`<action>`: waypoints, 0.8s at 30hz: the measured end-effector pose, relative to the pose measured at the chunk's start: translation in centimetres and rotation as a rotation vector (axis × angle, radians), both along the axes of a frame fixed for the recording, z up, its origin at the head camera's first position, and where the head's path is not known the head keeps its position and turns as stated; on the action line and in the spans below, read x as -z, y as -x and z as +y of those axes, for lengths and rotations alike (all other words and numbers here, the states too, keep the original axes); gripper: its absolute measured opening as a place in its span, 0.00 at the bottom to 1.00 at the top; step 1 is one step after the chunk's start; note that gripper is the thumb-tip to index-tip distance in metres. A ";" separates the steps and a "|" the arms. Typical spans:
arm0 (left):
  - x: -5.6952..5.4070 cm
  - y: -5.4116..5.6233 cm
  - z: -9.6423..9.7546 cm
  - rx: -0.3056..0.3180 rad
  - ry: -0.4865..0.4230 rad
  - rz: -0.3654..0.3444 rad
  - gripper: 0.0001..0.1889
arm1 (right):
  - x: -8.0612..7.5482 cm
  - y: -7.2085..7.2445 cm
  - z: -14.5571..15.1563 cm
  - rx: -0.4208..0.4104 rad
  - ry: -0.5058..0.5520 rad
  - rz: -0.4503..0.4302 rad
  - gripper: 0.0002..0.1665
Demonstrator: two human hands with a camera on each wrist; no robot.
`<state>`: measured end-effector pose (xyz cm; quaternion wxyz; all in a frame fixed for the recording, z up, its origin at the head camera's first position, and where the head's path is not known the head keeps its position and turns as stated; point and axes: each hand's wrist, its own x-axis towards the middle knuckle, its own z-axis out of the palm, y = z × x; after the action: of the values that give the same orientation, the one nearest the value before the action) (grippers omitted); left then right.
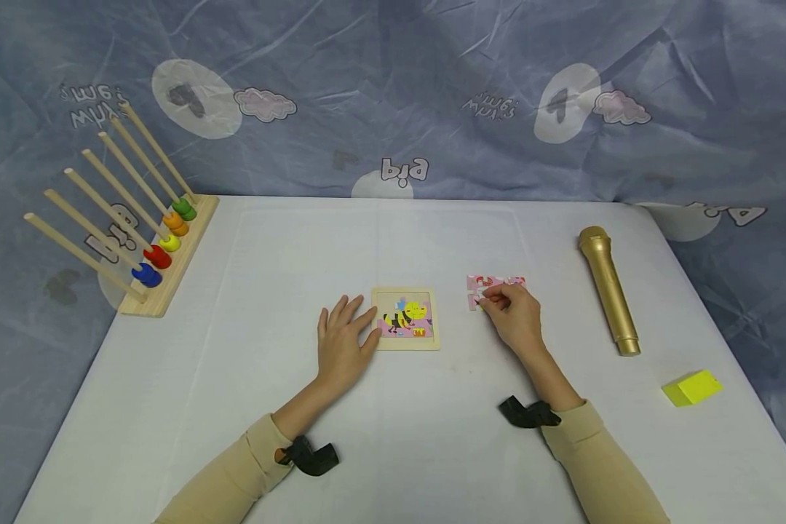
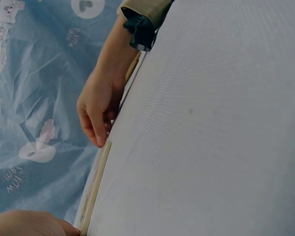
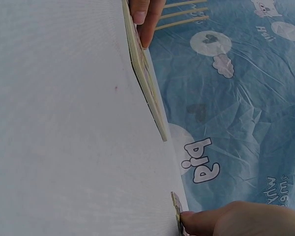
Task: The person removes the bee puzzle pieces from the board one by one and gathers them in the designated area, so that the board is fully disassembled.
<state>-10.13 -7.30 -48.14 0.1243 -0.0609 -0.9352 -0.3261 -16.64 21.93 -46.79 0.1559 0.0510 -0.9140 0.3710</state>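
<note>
A square wooden jigsaw puzzle tray lies flat on the table, partly filled with pieces that show a yellow and black bee on pink. My left hand rests at its left side, fingers spread and touching the frame's edge. To the right of the tray, several loose pink puzzle pieces lie together. Over them, my right hand pinches a puzzle piece between thumb and fingertips. The fingers hide most of that piece. In the left wrist view, the tray's wooden edge appears nearly side-on.
At the back left stands a wooden peg rack with coloured rings on its base. A gold microphone lies on the right side of the white table. Nearer the right edge is a yellow block. A patterned cloth hangs behind.
</note>
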 end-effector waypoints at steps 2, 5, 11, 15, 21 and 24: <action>0.0 0.0 0.0 0.001 -0.002 -0.002 0.20 | 0.0 0.0 0.0 0.002 0.001 0.000 0.05; 0.0 0.0 0.0 0.002 -0.002 -0.002 0.20 | 0.0 0.0 0.0 0.005 -0.001 0.002 0.05; -0.1 0.0 0.0 0.005 -0.006 -0.001 0.20 | -0.1 0.0 -0.1 0.003 -0.004 0.008 0.06; -0.1 0.0 0.0 0.005 -0.006 -0.005 0.20 | -0.2 -0.1 -0.2 0.007 0.003 0.018 0.06; 0.1 0.0 0.0 0.006 -0.006 0.000 0.20 | -0.6 -0.1 -0.1 0.066 0.084 0.026 0.06; 0.1 0.0 0.0 0.006 -0.009 0.003 0.20 | -1.0 -0.1 -0.2 0.103 0.123 0.025 0.07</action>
<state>-10.16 -7.28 -48.19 0.1253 -0.0637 -0.9333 -0.3306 -16.52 21.76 -45.81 0.1888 -0.0009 -0.8890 0.4172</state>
